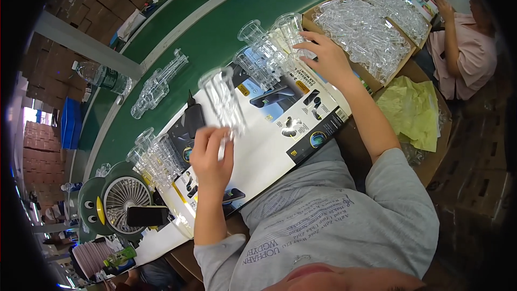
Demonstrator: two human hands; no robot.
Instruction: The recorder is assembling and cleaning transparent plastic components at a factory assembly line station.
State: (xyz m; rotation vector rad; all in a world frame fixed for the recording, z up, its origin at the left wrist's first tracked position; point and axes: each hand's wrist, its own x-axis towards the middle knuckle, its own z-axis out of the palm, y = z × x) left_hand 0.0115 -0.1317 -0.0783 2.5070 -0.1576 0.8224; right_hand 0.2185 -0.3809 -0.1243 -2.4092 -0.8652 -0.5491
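My left hand [211,153] pinches the narrow end of a clear plastic part [222,97], which looks like a cup with a stem. The part is tilted over the white cardboard sheet [258,153] and a little blurred. My right hand [326,58] is up at the sheet's far edge, fingers spread and curved, right beside a clear plastic cup [291,28]. Whether the fingertips touch it I cannot tell. Several similar clear parts [258,56] stand bunched just left of it. Another bunch of clear parts [157,156] is at the sheet's left end.
An open carton [371,32] full of small clear parts lies at the far right. A clear piece [159,83] rests on the green table [188,37]. A black-tipped tool [192,118], a fan [126,202], a phone [147,216] and a bottle [105,77] are leftward. Another person [463,51] sits right.
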